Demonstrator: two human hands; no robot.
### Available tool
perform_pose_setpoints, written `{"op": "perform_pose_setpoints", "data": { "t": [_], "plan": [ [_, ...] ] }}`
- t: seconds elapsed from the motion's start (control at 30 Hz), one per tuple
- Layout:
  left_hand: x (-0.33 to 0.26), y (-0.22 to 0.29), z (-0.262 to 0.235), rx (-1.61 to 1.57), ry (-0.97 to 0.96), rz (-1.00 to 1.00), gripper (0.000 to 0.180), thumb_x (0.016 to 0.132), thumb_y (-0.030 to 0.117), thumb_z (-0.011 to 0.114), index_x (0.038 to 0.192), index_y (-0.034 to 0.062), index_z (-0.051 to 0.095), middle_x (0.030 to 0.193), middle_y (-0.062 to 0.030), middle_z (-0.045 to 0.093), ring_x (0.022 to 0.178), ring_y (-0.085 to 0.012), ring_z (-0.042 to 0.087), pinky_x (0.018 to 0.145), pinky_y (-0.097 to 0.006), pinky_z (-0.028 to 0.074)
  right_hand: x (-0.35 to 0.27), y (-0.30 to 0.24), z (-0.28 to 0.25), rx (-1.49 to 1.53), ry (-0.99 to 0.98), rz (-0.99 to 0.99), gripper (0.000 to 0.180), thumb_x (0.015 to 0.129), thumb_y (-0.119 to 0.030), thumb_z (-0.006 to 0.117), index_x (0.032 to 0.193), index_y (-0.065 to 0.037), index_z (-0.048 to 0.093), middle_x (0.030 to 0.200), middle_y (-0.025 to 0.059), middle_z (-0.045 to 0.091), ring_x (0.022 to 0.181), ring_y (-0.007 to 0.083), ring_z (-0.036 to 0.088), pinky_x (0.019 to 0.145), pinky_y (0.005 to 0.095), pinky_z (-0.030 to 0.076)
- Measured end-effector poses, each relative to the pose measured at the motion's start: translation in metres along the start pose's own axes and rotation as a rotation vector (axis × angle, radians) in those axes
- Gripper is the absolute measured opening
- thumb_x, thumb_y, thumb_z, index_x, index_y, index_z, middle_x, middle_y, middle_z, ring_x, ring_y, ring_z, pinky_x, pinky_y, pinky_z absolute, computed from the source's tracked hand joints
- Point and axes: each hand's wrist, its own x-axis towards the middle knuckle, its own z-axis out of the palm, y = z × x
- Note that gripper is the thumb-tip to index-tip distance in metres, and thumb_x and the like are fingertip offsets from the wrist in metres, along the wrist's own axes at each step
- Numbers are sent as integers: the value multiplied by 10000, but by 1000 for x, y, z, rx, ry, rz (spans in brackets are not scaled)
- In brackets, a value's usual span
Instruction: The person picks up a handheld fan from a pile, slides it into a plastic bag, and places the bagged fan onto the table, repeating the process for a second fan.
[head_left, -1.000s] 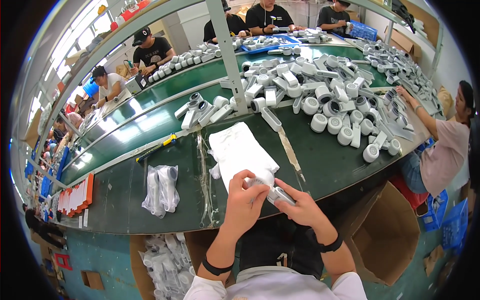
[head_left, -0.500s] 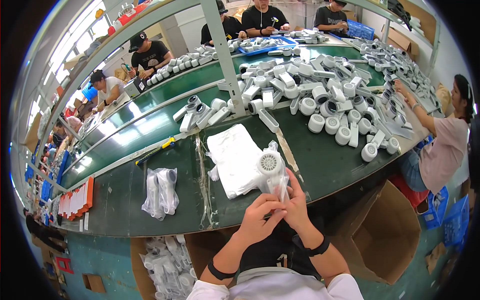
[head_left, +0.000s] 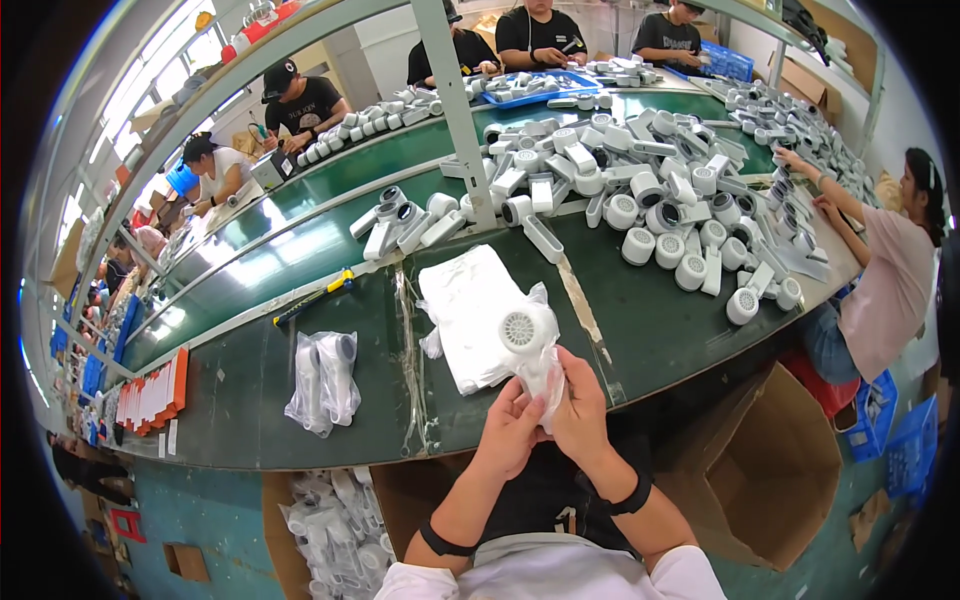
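Note:
A white handheld fan (head_left: 528, 328) in a clear plastic bag is held up before me, its round grille facing up. My left hand (head_left: 512, 428) and my right hand (head_left: 580, 405) are both closed around the bagged handle at its lower end. Just behind the fan, a stack of white plastic bags (head_left: 462, 305) lies on the dark green bench (head_left: 260, 400). Two bagged fans (head_left: 322, 382) rest side by side to the left of the stack.
Loose fans (head_left: 650, 190) pile up across the bench's far right. A yellow-and-black tool (head_left: 315, 297) and orange boxes (head_left: 152, 392) lie left. Below stand an open carton (head_left: 765, 470) and a carton of bagged fans (head_left: 335, 530). A metal post (head_left: 465, 120) rises ahead; co-workers sit around.
The bagged fan has shifted slightly left and toward me. My left fingers have moved from the bag's lower end to wrap the handle. At the right, the co-worker's arms have moved.

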Motion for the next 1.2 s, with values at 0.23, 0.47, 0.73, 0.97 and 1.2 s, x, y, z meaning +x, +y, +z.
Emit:
{"op": "perform_pose_setpoints", "data": {
  "t": [0.23,0.47,0.73,0.97,1.2],
  "plan": [
    [-3,8,-23,-89,-94,-81,463,965,107,579,1386,58,391,1176,-70,596,926,-176,640,678,-320,566,22,3,-24,-153,205,-207,152,890,22,560,1002,23,662,866,150,665,744,225,653,672,290,500],
    [2,20,-35,-110,52,36,501,949,67,592,1384,92,345,1213,-86,567,962,-198,644,720,-351,582,-11,15,-20,-195,106,-317,170,784,15,634,947,-2,679,765,152,654,664,306,640,600,356,512],
    [-2,17,-25,15,140,119,433,934,69,610,1317,30,413,1194,-87,581,972,-193,641,711,-338,577,-1,-15,-14,-12,16,-169,472,787,-72,709,1230,7,565,1109,147,623,956,198,609,753,305,497],
    [0,23,-29,-67,126,136,429,940,110,621,1311,28,423,1174,-93,596,955,-200,648,686,-337,568,-11,13,-9,184,-33,-23,127,888,7,646,1010,34,667,769,43,642,677,74,598,600,212,478],
    [-4,22,-29,-159,122,93,453,937,126,633,1322,24,416,1168,-105,597,928,-196,648,673,-348,563,-19,6,-19,7,114,-404,143,805,53,709,935,28,658,755,80,645,627,132,600,574,233,467]
  ]
}}
